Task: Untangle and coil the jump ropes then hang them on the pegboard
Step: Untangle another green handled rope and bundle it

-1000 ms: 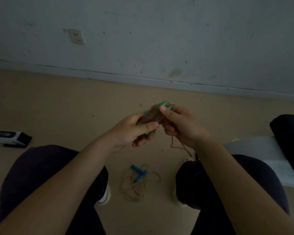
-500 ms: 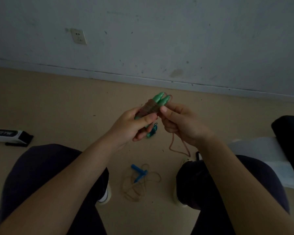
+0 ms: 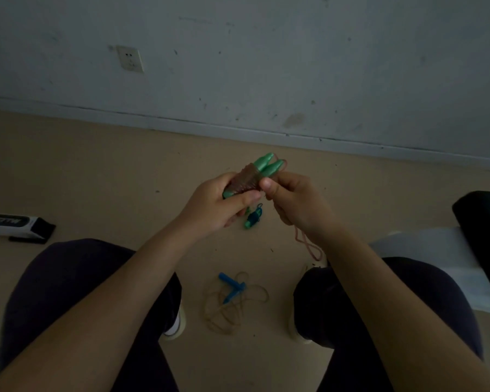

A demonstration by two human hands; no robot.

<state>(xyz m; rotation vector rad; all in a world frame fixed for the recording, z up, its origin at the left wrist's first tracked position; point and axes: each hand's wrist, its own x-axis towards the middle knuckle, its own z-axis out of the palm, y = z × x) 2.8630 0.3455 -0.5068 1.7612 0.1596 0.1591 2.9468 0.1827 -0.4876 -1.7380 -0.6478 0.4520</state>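
Both hands hold the green-handled jump rope (image 3: 256,176) up between the knees.
The left hand (image 3: 221,206) grips the two handles with reddish cord wound round them; the right hand (image 3: 292,203) pinches the cord, whose tail hangs in a loop. Since a second ago the handles have risen, tips clear of the fingers. The blue-handled jump rope (image 3: 232,298) stays tangled on the floor (image 3: 96,171).

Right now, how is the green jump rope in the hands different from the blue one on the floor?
The green jump rope is held up by the left hand and right hand; the blue jump rope lies on the floor. The green one's cord is wound tightly round its paired handles; the blue one's cord sprawls in loose loops. Both have two handles and a thin cord.
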